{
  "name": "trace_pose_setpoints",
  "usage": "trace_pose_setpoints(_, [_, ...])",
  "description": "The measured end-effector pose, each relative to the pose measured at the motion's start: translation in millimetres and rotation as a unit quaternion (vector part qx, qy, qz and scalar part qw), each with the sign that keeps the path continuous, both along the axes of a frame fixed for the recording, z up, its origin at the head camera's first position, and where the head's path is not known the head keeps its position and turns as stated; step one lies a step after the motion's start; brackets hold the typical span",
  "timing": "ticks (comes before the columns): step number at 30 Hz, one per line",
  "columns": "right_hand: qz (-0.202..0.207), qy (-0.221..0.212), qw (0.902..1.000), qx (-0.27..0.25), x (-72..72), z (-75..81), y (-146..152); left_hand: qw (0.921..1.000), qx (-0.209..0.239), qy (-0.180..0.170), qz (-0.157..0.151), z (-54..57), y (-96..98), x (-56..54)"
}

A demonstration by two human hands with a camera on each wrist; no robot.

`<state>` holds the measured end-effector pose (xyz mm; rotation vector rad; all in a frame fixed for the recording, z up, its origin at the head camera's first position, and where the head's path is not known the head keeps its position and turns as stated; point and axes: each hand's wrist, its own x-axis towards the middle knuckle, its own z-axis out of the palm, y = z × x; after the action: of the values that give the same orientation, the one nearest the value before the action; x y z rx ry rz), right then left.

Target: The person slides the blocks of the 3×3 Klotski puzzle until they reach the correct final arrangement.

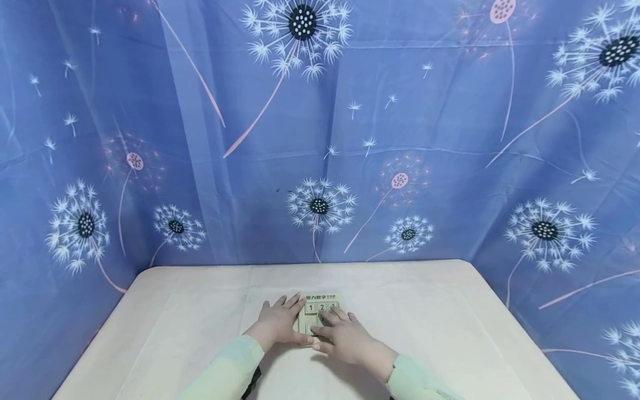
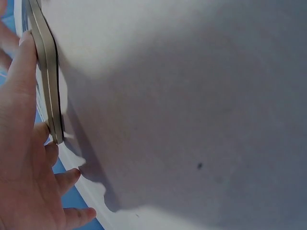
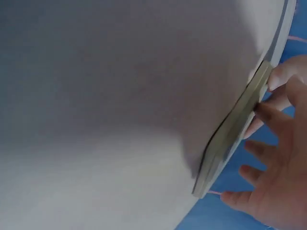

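Note:
A small pale-yellow number sliding puzzle [image 1: 322,296] lies flat on the table, printed writing along its far side and tiles 1, 2 and 3 in its far row. My left hand [image 1: 279,321] holds it from the left, thumb at the near edge and fingers spread by the far left corner. In the left wrist view, the thumb [image 2: 25,62] presses against the puzzle's side [image 2: 50,81]. My right hand [image 1: 350,338] reaches over the right part, straight fingertips touching the tiles and hiding several of them. The right wrist view shows its fingers [image 3: 271,117] spread over the puzzle.
A whitish cloth covers the table [image 1: 200,311], whose far corners are rounded. Blue curtains [image 1: 270,222] with dandelion prints stand behind it and at both sides. A small dark spot [image 2: 200,166] marks the cloth in the left wrist view.

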<state>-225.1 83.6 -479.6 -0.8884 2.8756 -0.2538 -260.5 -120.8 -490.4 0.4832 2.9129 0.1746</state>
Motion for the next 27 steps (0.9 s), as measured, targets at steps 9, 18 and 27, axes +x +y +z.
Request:
trace_pose_setpoints(9, [-0.024,0.013,0.9986,-0.044,0.5,4.7,14.1,1.0,0.0,-0.005,-0.002,-0.9,0.1,-0.8])
trace_pose_setpoints(18, [-0.036,0.001,0.9988,-0.032,-5.9,-1.7,-2.9,1.0,0.006,0.005,-0.005,0.0,0.9,0.4])
trace_pose_setpoints(27, [-0.046,0.009,0.9979,-0.046,-6.5,2.4,16.0,1.0,0.002,0.0,-0.002,-5.0,-1.6,-1.6])
